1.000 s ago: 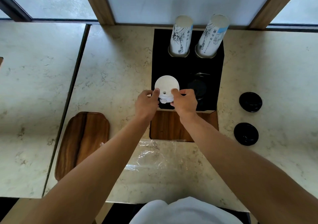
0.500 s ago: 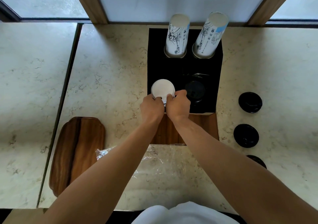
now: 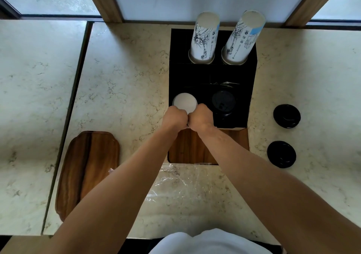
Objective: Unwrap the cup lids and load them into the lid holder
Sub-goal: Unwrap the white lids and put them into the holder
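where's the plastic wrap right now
The plastic wrap lies crumpled on the counter near the person, between the forearms, right of the wooden board.

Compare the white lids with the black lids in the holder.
The white lids sit in the holder's left slot, with both hands, left and right, at their near edge; the black lids sit in the right slot, untouched. The white top looks plain, while the black top shows raised details. Both are round and lie side by side in the front row.

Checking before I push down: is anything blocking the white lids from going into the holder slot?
Nothing visible does. Both hands, left hand and right hand, hold the white lids at the black holder's front-left slot.
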Demonstrator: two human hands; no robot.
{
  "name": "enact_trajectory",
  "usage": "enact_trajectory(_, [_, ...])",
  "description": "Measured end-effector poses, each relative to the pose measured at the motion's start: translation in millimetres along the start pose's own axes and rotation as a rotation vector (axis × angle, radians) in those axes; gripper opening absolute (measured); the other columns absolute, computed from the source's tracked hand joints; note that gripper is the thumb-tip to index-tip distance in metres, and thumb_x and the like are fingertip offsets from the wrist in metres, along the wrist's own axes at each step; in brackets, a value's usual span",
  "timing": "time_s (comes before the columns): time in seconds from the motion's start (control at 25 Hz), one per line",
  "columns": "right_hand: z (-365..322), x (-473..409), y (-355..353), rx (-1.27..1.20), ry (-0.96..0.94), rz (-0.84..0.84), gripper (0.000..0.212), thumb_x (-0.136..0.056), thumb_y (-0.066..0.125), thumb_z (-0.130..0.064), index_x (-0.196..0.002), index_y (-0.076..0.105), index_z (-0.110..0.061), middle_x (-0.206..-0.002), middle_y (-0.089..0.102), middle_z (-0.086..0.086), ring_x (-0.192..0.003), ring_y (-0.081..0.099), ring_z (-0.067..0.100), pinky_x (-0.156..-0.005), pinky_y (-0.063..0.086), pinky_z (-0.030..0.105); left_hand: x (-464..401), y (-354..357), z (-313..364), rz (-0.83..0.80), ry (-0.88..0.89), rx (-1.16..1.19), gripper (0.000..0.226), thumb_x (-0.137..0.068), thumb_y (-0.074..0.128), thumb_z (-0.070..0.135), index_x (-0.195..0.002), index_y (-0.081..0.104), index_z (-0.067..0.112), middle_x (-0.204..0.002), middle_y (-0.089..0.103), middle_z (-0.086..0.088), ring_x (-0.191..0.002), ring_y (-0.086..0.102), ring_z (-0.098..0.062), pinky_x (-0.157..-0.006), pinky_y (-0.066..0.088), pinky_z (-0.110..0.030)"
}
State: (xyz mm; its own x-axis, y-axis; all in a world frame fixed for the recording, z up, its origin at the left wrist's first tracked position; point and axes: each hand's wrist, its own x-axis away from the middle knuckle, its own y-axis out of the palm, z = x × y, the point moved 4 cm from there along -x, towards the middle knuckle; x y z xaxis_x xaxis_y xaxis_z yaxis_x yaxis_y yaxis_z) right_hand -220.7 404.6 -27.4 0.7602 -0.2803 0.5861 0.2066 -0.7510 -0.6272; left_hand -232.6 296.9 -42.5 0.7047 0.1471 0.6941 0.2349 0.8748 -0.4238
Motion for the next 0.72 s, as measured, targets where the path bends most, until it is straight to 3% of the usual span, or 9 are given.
enact_trajectory(0.12, [-1.5,-0.6,2.1,0.019,-0.021,-0.006,0.047,-0.095,0.07,-0.015,-0.136,0.053,0.0,-0.133,0.063,0.019,-0.123,0.061,0.033,-0.09,0.055,0.038,9.0,0.3,8.3,-0.044,-0.082,0.043,0.035,-0.101,0.05,0.003,-0.135,0.046,0.001,-0.112,0.059,-0.02,-0.087,0.062,-0.033,-0.059,0.062,-0.036])
enact_trajectory(0.16, [-1.6,-0.7,2.7,0.019,-0.024,-0.01,0.047,-0.095,0.069,-0.016,-0.136,0.053,0.001,-0.132,0.064,0.019,-0.123,0.061,0.032,-0.089,0.055,0.037,10.1,0.5,9.0,-0.061,-0.087,0.054,0.035,-0.101,0.048,0.002,-0.136,0.045,0.002,-0.116,0.059,-0.023,-0.084,0.06,-0.032,-0.059,0.062,-0.037])
enact_trajectory(0.32, [-0.8,-1.3,1.4,-0.01,-0.021,-0.028,0.039,-0.097,0.063,-0.01,-0.133,0.057,0.003,-0.129,0.065,0.021,-0.119,0.063,0.033,-0.082,0.054,0.036,11.0,-0.9,9.6,-0.056,-0.119,0.165,0.041,-0.1,0.046,-0.001,-0.14,0.043,0.003,-0.131,0.054,-0.025,-0.095,0.06,-0.035,-0.085,0.061,-0.05])
enact_trajectory(0.44, [0.4,-0.5,-2.8,-0.047,-0.006,-0.041,0.033,-0.099,0.054,-0.004,-0.13,0.057,0.006,-0.126,0.065,0.024,-0.117,0.062,0.036,-0.073,0.045,0.031,11.2,-3.4,8.5,0.017,-0.212,0.311,0.04,-0.099,0.049,0.001,-0.138,0.048,0.006,-0.114,0.058,-0.017,-0.075,0.053,-0.028,-0.081,0.062,-0.048])
enact_trajectory(0.52, [-0.1,1.0,-7.5,-0.084,-0.011,-0.046,0.025,-0.099,0.051,-0.003,-0.122,0.059,0.005,-0.112,0.063,0.022,-0.109,0.061,0.032,-0.066,0.042,0.029,7.0,-6.2,9.7,0.008,-0.144,0.262,0.036,-0.099,0.049,0.006,-0.134,0.053,0.002,-0.116,0.064,-0.019,-0.082,0.06,-0.029,-0.083,0.061,-0.047])
enact_trajectory(0.6, [2.4,4.4,-13.5,-0.1,-0.033,-0.027,0.012,-0.099,0.05,-0.002,-0.102,0.061,-0.002,-0.094,0.055,0.014,-0.097,0.053,0.026,-0.061,0.04,0.026,7.9,-10.4,8.9,0.028,-0.076,0.184,0.037,-0.097,0.052,0.008,-0.133,0.054,0.0,-0.122,0.064,-0.019,-0.094,0.063,-0.027,-0.086,0.061,-0.046])
enact_trajectory(0.72, [10.8,23.9,-23.9,-0.132,-0.179,0.093,0.016,-0.1,0.052,-0.005,-0.093,0.066,-0.007,-0.096,0.059,0.01,-0.092,0.057,0.022,-0.069,0.042,0.025,25.6,-18.1,1.2,0.116,0.078,0.093,0.042,-0.091,0.058,0.016,-0.132,0.054,0.012,-0.111,0.063,-0.005,-0.091,0.061,-0.021,-0.074,0.058,-0.035])
